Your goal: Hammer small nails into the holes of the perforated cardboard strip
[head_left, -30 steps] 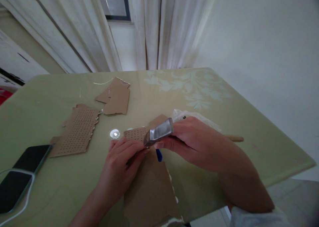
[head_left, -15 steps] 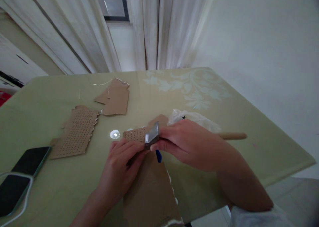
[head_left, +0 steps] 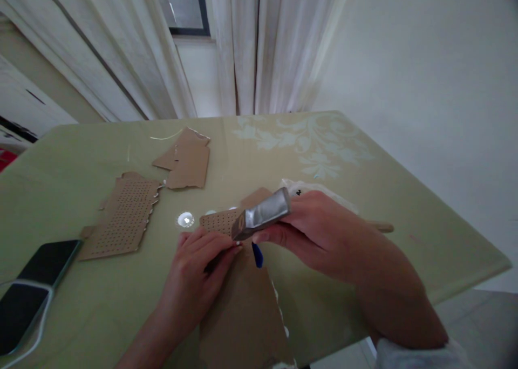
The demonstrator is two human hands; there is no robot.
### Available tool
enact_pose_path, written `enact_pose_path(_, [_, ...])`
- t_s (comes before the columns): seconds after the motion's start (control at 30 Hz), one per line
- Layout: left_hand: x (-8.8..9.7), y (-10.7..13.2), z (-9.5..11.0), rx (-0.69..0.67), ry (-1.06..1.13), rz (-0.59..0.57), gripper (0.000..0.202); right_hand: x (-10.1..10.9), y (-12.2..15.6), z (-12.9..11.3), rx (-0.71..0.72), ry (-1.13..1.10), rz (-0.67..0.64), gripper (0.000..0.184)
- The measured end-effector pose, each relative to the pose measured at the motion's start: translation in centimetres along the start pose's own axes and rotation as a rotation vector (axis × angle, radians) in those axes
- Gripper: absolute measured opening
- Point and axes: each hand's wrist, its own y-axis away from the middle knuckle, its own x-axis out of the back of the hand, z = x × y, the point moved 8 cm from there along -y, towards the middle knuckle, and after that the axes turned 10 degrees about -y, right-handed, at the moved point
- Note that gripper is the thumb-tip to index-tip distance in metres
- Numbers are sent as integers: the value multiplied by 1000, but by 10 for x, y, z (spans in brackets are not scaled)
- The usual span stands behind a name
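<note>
My right hand (head_left: 313, 229) is closed around a hammer. The grey metal head (head_left: 267, 211) juts out left of my fingers, and the wooden handle (head_left: 380, 226) emerges behind my wrist. My left hand (head_left: 198, 272) rests on a brown cardboard piece (head_left: 243, 315), thumb and forefinger pinched together just below the hammer's face. A tiny white spot shows at those fingertips, too small to name. Beyond my left fingers, rows of holes mark the cardboard's far part (head_left: 218, 221). A blue thing (head_left: 258, 254) lies on the cardboard beneath the hammer, partly hidden.
Another hole-punched cardboard piece (head_left: 121, 218) lies left, near a phone (head_left: 50, 264) with a white cable (head_left: 49, 304). Cardboard scraps (head_left: 190, 164) sit farther back. A round shiny disc (head_left: 185, 219) and a clear plastic bag (head_left: 332, 196) are also on the table.
The hammer head has lifted off my left fingertips and tilted up to the right, uncovering the white spot. My left hand stays in place.
</note>
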Motion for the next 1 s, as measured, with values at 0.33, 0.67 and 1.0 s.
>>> enact_pose_path(0.33, [0, 0, 2, -14, -16, 7, 14, -9, -1, 1, -39, 57, -61, 24])
enact_pose_path(0.67, [-3, 2, 0, -1, -71, -54, 25, -14, -3, 7, -64, 73, -101, 27])
enact_pose_path(1.0, [-5, 6, -4, 36, -63, -52, 36, -7, -2, 3, -15, -57, -76, 24])
